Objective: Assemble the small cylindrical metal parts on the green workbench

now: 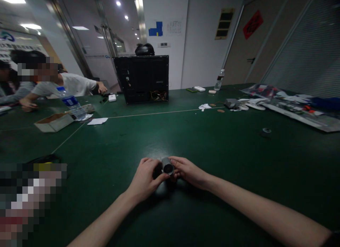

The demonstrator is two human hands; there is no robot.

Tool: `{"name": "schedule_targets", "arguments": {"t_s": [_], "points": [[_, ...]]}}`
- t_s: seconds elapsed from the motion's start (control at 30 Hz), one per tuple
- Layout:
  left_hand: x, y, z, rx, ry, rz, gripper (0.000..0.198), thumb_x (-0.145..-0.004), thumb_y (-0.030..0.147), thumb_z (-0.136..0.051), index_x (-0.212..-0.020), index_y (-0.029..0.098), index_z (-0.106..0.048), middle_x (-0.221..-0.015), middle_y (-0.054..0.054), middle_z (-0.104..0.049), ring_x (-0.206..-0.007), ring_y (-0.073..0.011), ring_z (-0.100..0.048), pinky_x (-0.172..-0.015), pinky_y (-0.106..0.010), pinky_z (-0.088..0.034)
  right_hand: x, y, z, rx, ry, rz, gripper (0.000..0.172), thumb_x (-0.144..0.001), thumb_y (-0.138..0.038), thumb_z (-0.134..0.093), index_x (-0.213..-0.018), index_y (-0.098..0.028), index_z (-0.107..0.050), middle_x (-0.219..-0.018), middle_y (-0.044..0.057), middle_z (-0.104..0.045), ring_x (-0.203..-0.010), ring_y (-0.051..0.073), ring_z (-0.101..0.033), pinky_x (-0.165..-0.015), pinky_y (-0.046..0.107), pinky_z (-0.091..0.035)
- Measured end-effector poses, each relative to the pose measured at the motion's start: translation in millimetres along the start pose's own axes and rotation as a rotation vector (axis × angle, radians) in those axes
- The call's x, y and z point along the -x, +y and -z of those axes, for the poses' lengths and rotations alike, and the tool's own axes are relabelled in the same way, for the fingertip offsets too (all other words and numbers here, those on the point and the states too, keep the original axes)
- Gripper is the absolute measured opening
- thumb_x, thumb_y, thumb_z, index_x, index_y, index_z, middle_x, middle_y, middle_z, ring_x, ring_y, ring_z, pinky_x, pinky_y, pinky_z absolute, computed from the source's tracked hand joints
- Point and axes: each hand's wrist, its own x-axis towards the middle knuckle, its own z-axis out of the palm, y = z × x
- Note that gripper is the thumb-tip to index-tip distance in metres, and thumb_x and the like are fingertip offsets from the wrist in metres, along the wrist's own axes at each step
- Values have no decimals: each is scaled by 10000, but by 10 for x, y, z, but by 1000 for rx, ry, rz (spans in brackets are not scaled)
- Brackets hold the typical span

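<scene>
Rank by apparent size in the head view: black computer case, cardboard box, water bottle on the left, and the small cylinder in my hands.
1. Black computer case
2. Cardboard box
3. Water bottle
4. Small cylinder, though nearest the camera

A small grey metal cylinder [167, 166] with a dark open end, lying tilted just above the green table.

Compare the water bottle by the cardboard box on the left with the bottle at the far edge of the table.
The near water bottle leans, while the far bottle stands upright. The near one wears a blue cap and label; the far one's cap and label look dark. The near one sits beside a cardboard box; the far one stands near small flat devices. Both are clear plastic on the green table.
</scene>
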Motion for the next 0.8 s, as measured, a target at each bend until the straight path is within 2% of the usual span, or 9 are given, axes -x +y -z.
{"name": "schedule_targets", "arguments": {"t_s": [0.13,0.23,0.37,0.5,0.6,0.7,0.8], "points": [[-1,25,9,-4,-3,8,242,-857,415,-536,-785,184,-539,-749,-1,-582,-728,-188,-521,-794,-374,-388,7,0,5,-4,6,2,449,-795,-520,-599,-1021,-137,-539,-796,24,-576,-634,89,-541,-602,226,-410],[6,32,6,5,9,21,241,-828,424,-585,-864,187,-558,-819,-20,-612,-790,-212,-545,-802,-388,-406,18,1,21,-11,48,-5,485,-793,-464,-627,-1144,-148,-517,-850,33,-583,-669,94,-547,-624,232,-415],[7,26,-6,51,32,33,343,-763,381,-671,-1024,196,-546,-976,-49,-634,-904,-243,-570,-825,-405,-434,34,4,41,32,64,57,534,-801,-357,-641,-1278,-202,-458,-963,50,-589,-870,141,-575,-766,271,-440],[17,-9,-26,89,56,9,441,-721,278,-702,-1109,196,-510,-1064,-66,-616,-972,-250,-569,-864,-413,-444,47,39,42,247,43,225,529,-823,-297,-611,-1313,-250,-417,-1076,58,-597,-1002,180,-571,-900,351,-426],[38,-34,-29,105,78,-5,555,-693,305,-732,-1172,194,-475,-1113,-82,-592,-1015,-263,-550,-868,-411,-455,62,72,27,490,81,335,507,-832,-239,-586,-1309,-263,-415,-1089,53,-602,-983,181,-582,-899,364,-435],[46,-28,-16,119,87,-8,422,-781,325,-651,-1153,201,-495,-1093,-80,-601,-990,-252,-557,-852,-401,-462,78,81,5,656,112,413,521,-820,-182,-578,-1305,-256,-403,-1054,42,-609,-938,172,-593,-870,348,-453],[34,5,1,114,82,-18,242,-844,305,-571,-1063,206,-538,-1026,-61,-620,-938,-230,-566,-845,-386,-454,85,71,-16,687,77,453,560,-801,-131,-569,-1311,-246,-369,-1073,41,-610,-947,164,-603,-883,340,-457]]}}
